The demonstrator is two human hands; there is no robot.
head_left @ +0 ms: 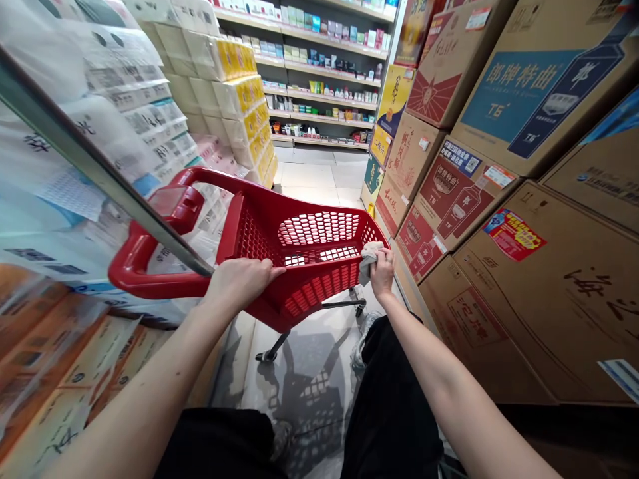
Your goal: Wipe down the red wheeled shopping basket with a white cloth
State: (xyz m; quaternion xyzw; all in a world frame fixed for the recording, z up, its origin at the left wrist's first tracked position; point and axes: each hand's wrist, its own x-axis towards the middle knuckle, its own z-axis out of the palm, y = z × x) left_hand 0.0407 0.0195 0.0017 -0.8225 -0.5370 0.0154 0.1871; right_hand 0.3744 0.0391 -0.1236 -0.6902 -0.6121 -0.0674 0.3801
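A red plastic shopping cart stands crosswise in front of me, its basket bare inside and its looped handle toward the left. My left hand is closed over the near top rim by the handle end, thumb lying along the edge. At the far right corner of the basket, my right hand grips a crumpled pale grey cloth pressed against the rim. Some of the right fingers are hidden behind the cloth and the rim.
Stacked cardboard boxes wall the right side closely. Wrapped tissue packs and other plastic-wrapped goods rise on the left. A metal pole slants across the upper left. Shelves of small products stand behind, across tiled floor.
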